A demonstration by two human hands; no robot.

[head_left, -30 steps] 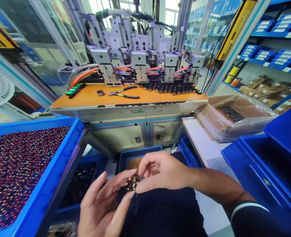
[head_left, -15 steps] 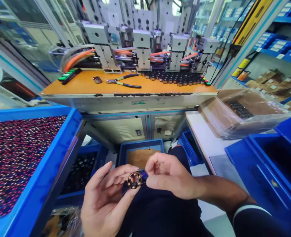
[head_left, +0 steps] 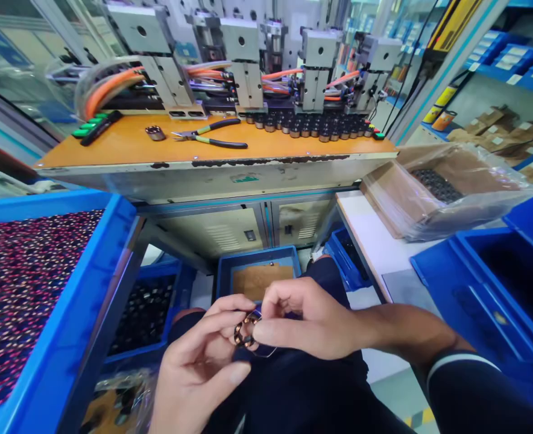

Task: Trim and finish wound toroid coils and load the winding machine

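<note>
A small ring-shaped motor stator (head_left: 243, 333) with copper windings is held above my lap, between my two hands. My left hand (head_left: 201, 364) has its fingers curled behind and along the left side of the stator, while its thumb is lifted off below. My right hand (head_left: 312, 322) grips the stator's right edge, thumb across the front and index finger bent above; these cover part of the ring. Thin lead wires (head_left: 269, 354) stick out from the stator under my right thumb.
Pliers (head_left: 212, 134), another stator (head_left: 155, 133) and rows of dark cylindrical parts (head_left: 309, 126) sit on the orange bench (head_left: 131, 147) below a machine. A blue bin (head_left: 117, 226) of wound parts stands left; a plastic-lined carton (head_left: 393, 208) right. Below is a blue tray (head_left: 223, 271).
My left thumb has come off the stator and dropped lower. My right hand has moved left onto the stator, which has turned slightly. The view has tilted downward a little.
</note>
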